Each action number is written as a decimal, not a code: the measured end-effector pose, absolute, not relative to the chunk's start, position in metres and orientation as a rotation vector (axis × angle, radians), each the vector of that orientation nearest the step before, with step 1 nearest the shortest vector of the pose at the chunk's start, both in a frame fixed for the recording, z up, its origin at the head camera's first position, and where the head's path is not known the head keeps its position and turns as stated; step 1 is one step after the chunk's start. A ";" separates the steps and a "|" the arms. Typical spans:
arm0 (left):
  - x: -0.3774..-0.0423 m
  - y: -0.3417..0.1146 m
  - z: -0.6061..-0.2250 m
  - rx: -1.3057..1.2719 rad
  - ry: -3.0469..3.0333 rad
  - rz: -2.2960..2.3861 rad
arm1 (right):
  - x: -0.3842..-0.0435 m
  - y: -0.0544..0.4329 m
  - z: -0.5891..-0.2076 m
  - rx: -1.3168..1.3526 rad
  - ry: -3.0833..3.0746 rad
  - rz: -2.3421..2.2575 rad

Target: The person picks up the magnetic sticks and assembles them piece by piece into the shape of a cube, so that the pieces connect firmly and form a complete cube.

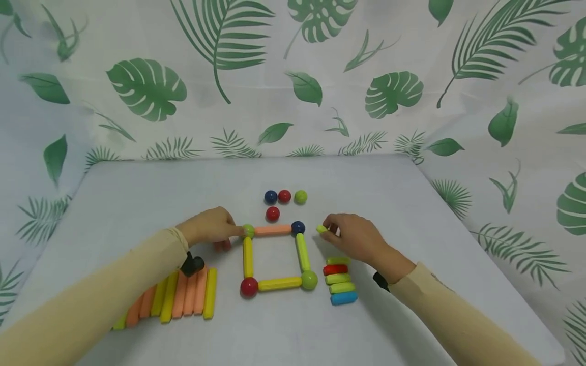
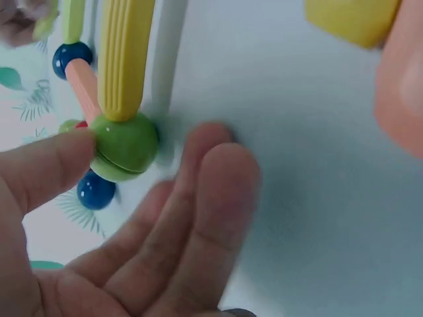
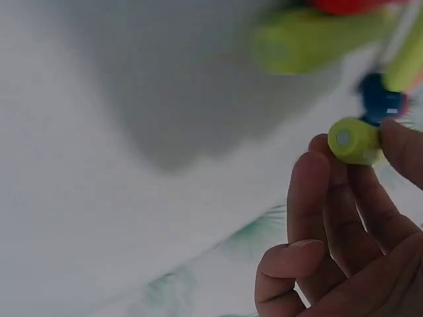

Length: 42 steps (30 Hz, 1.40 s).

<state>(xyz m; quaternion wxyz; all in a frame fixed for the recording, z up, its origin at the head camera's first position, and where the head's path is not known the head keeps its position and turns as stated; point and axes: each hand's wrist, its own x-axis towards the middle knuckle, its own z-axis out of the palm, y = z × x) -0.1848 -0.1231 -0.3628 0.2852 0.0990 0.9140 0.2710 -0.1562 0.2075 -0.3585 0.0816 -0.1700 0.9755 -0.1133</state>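
Observation:
My left hand (image 1: 211,226) reaches in from the left, one fingertip touching the green ball (image 1: 248,231) at the far left corner of a square of magnetic rods and balls. Its other fingers extend apart from that ball in the left wrist view. The square has a peach rod (image 1: 273,230) at the back, yellow rods at left and front, and a lime rod (image 1: 303,252) at right. Its other corners are a blue ball (image 1: 298,227), a red ball (image 1: 249,286) and a green ball (image 1: 309,279). Beyond the blue corner, my right hand (image 1: 356,237) pinches a short lime rod (image 3: 353,140) between thumb and fingers, above the table.
Loose balls, including a red ball (image 1: 272,213), lie behind the square. Short rods, with a blue rod (image 1: 344,298) nearest, line up below my right hand. Several long peach and yellow rods (image 1: 210,294) lie side by side at left, partly under my left sleeve.

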 end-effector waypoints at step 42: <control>-0.199 -0.128 -0.369 0.406 2.392 0.846 | -0.154 0.094 -0.333 -0.683 2.792 -0.253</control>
